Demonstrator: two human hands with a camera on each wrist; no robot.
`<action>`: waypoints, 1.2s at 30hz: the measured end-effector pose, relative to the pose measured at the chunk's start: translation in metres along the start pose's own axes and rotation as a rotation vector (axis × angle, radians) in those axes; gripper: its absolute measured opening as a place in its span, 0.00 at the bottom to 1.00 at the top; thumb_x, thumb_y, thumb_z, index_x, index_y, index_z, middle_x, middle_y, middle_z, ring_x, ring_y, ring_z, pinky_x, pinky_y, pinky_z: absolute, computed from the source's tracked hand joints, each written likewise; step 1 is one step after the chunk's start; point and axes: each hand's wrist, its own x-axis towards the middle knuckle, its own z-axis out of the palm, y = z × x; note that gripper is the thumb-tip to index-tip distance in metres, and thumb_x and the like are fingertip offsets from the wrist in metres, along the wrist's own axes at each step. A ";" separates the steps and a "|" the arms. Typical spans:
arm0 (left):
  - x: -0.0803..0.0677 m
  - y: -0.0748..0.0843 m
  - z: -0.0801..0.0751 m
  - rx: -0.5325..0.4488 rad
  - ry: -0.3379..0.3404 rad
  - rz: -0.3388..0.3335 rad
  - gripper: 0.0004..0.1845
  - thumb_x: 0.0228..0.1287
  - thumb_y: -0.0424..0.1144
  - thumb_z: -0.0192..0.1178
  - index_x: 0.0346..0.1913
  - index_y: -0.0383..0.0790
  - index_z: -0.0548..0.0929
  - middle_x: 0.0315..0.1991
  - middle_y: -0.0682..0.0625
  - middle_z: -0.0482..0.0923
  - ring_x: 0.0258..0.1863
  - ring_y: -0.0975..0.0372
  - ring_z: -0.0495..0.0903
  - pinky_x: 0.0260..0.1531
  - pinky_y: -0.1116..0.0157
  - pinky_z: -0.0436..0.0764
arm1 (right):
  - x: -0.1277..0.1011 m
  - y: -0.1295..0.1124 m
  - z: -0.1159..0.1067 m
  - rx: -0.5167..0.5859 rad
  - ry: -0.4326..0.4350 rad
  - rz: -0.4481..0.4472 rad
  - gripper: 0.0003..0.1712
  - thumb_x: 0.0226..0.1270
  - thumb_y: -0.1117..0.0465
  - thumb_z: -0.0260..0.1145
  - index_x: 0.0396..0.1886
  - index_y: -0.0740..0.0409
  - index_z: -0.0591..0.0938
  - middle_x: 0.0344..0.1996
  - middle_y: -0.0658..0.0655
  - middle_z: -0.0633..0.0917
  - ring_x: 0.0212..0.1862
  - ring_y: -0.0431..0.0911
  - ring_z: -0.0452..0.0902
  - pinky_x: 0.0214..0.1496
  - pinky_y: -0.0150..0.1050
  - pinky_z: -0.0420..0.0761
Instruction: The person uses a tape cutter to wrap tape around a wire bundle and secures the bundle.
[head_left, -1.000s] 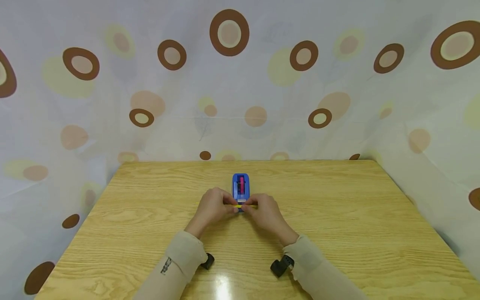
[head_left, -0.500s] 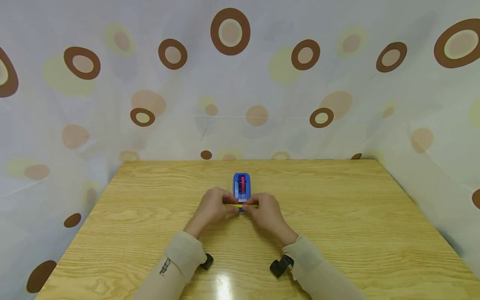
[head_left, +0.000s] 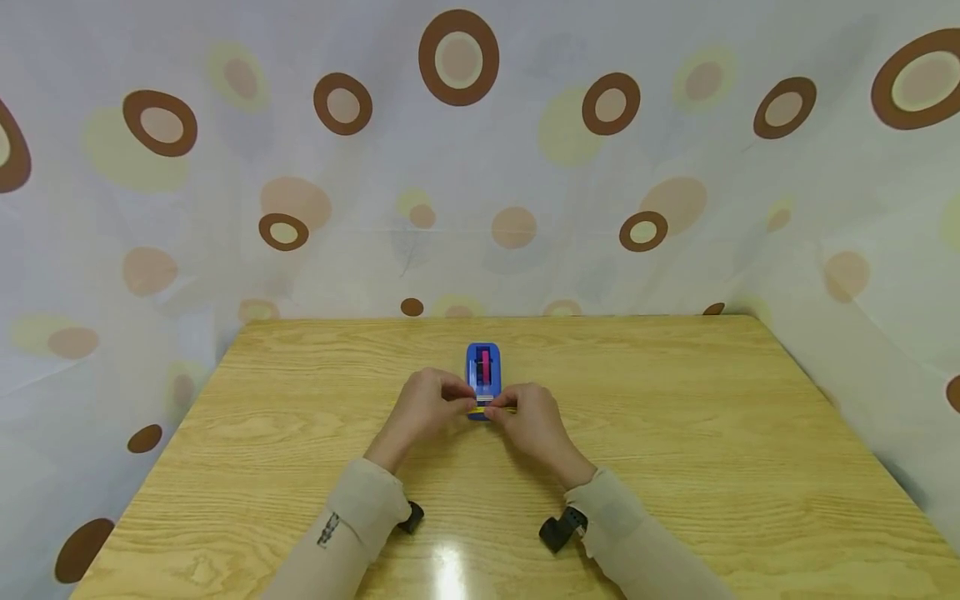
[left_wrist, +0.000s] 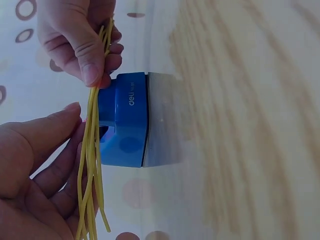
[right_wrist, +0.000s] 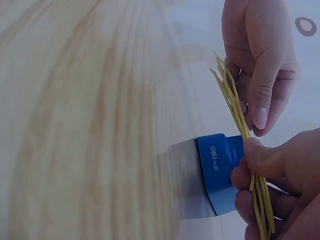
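A bundle of thin yellow strands (left_wrist: 92,142) runs sideways in front of a blue tape dispenser (head_left: 483,375) with a pink core in its wheel. My right hand (head_left: 528,417) pinches the bundle between thumb and fingers; its fingertips are right at the dispenser's front end. In the right wrist view, loose strand ends stick out past the right thumb (right_wrist: 267,160). My left hand (head_left: 427,408) is beside the other part of the bundle. In the left wrist view the left thumb (left_wrist: 57,122) stands apart from the strands, and the left fingers lie behind them.
The dispenser stands on a wood-grain table (head_left: 712,450) towards its back edge. A pale curtain (head_left: 480,167) with brown and beige circles hangs behind and at both sides. Black wrist cameras, such as the right one (head_left: 558,531), sit at the sleeve cuffs.
My left hand has shifted slightly up and its thumb and fingers have loosened from the strands. The right hand keeps its pinch in nearly the same place. The dispenser has stayed put.
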 end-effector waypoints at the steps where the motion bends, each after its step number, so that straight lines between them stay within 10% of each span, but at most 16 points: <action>1: 0.001 0.000 0.000 0.004 0.002 0.005 0.04 0.54 0.40 0.66 0.33 0.46 0.87 0.29 0.61 0.81 0.31 0.69 0.78 0.33 0.68 0.77 | 0.000 0.000 0.000 -0.001 -0.002 0.001 0.07 0.55 0.58 0.69 0.19 0.50 0.83 0.20 0.42 0.81 0.30 0.39 0.75 0.35 0.38 0.75; 36: 0.015 -0.003 0.006 -0.049 -0.018 -0.065 0.03 0.55 0.40 0.65 0.29 0.49 0.87 0.27 0.59 0.81 0.31 0.67 0.78 0.32 0.68 0.77 | 0.000 0.003 0.001 -0.004 -0.012 -0.043 0.07 0.54 0.61 0.70 0.18 0.51 0.82 0.20 0.42 0.79 0.29 0.39 0.73 0.36 0.39 0.73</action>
